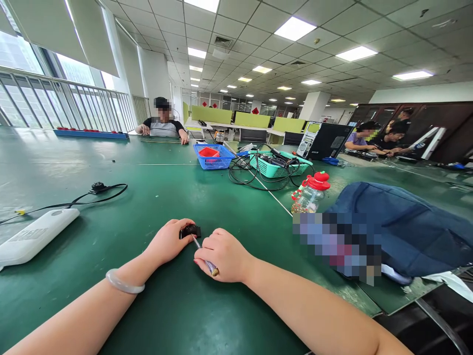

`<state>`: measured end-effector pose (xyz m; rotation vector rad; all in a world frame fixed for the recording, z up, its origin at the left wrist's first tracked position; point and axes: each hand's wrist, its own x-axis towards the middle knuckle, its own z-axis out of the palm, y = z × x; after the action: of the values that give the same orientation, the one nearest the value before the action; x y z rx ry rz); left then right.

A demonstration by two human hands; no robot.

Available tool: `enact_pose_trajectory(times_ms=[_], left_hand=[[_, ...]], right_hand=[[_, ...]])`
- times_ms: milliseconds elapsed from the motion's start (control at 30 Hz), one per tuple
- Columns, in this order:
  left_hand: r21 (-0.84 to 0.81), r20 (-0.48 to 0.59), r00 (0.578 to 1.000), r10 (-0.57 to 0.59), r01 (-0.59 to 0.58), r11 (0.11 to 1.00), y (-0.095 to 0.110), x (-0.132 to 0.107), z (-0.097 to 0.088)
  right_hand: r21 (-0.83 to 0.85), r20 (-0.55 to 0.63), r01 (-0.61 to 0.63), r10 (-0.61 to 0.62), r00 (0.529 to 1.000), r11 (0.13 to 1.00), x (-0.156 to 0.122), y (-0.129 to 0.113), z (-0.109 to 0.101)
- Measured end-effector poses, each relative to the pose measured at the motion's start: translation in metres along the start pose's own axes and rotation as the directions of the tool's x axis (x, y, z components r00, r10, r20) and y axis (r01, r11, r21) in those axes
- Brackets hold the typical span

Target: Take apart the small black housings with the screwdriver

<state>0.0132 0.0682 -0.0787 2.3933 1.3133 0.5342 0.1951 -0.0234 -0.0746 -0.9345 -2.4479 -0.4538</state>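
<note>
My left hand rests on the green table with its fingers closed on a small black part. My right hand lies just to the right of it, fingers wrapped round a thin tool with a brass-coloured end. The tool's tip points up at the black part. A pale bangle sits on my left wrist.
A white power strip and a black cable lie at the left. A blue bag and a red-capped clear bottle are at the right. Blue and teal baskets stand farther back. Other people sit at the far table edges.
</note>
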Motion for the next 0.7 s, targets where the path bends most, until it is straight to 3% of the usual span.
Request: enact_pose_trajectory(times_ms=[167,700], left_hand=[[0.002,0.0,1.0,0.002,-0.002,1.0,0.0007,-0.0005,-0.0001],[-0.023,-0.009,1.0,0.024,-0.024,0.999,0.0042,-0.0059,-0.0012]], right_hand=[[0.0,0.026,-0.015,0.015,1.0,1.0,-0.0011,-0.0009,0.0006],[0.065,-0.043,-0.034,0.037,0.998,0.997,-0.0038,-0.0029,0.0006]])
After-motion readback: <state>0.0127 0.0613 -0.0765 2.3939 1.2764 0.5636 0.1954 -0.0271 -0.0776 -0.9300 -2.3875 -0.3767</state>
